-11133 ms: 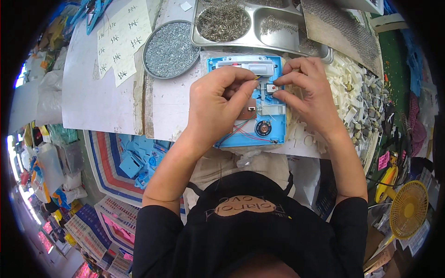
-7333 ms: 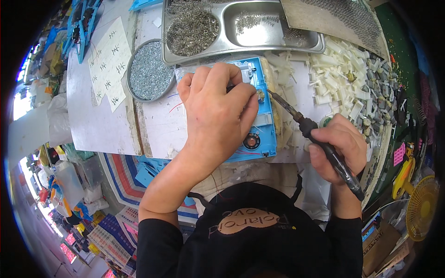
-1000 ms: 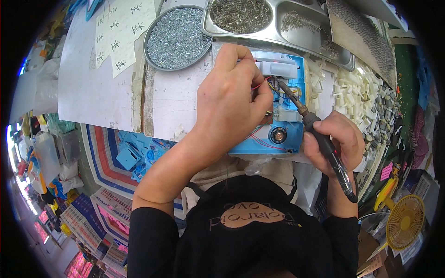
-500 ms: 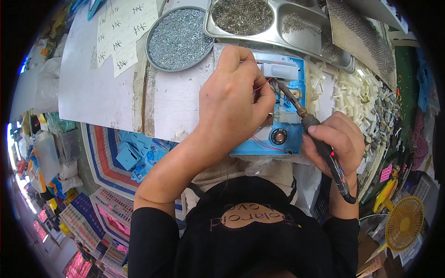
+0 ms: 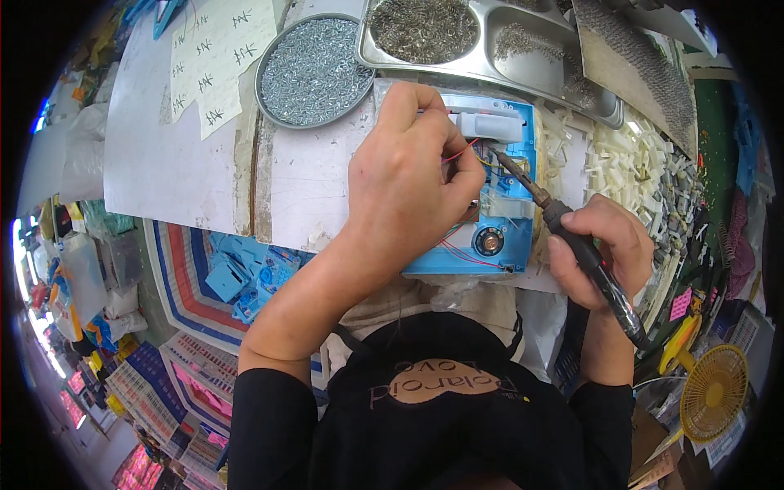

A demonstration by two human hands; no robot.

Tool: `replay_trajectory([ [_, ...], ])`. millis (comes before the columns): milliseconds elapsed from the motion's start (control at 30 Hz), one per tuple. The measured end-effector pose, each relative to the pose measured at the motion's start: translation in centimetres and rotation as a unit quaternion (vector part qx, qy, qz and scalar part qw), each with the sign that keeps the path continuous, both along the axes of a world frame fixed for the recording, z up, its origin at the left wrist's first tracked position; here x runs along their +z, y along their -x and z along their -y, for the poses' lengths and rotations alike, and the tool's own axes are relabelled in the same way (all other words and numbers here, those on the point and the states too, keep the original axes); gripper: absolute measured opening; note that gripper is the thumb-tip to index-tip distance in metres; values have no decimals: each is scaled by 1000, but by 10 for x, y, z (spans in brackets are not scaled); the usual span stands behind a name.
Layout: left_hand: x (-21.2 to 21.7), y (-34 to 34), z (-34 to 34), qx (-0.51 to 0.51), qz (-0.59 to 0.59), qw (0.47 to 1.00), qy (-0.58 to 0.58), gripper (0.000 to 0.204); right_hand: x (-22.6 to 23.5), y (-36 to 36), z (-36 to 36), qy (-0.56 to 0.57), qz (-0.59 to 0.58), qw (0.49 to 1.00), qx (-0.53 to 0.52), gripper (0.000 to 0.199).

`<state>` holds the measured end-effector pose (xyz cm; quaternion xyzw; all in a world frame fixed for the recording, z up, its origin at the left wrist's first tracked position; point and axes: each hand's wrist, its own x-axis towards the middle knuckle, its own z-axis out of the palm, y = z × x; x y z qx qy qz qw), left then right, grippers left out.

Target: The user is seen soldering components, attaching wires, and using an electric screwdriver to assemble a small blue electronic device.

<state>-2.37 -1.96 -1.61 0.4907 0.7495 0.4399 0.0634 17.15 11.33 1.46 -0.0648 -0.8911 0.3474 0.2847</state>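
Note:
A blue plastic casing point(image 5: 425, 260) lies on the worktable with wires, a white block point(image 5: 490, 126) and a round speaker point(image 5: 489, 241) inside it. Over its left side, my left hand point(image 5: 412, 167) is closed in a pinch, with a thin red wire point(image 5: 464, 152) at its fingertips. My right hand point(image 5: 604, 249) grips the dark handle of a soldering iron point(image 5: 584, 245). The iron's tip points up and left into the casing, close to the wires beside the white block. My left hand covers part of the casing.
Behind the casing are a round tray point(image 5: 314, 72) of small metal pieces and a steel compartment tray point(image 5: 483, 49) holding springs. White plastic parts point(image 5: 625, 167) are heaped at the right. Blue parts point(image 5: 237, 273) fill a striped bag at the left; a yellow fan point(image 5: 713, 394) stands lower right.
My right hand has shifted slightly to the right, and the soldering iron's handle end has swung right. My left hand stays nearly in place at the wire.

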Motion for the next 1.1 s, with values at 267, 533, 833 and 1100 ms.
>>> replay_trajectory([
  [267,-2,0,-1,5,-6,1000,-18,11,-1,6,1,-3,16,1000,-9,33],
  [533,-3,1,-2,7,-22,1000,-19,11,-4,12,1,-7,3,1000,-6,32],
  [833,-5,-1,-2,18,-42,999,-21,12,-4,12,0,-11,4,1000,-1,33],
  [1100,-5,-2,-3,22,-43,999,-21,12,1,7,-1,-11,5,1000,5,33],
])
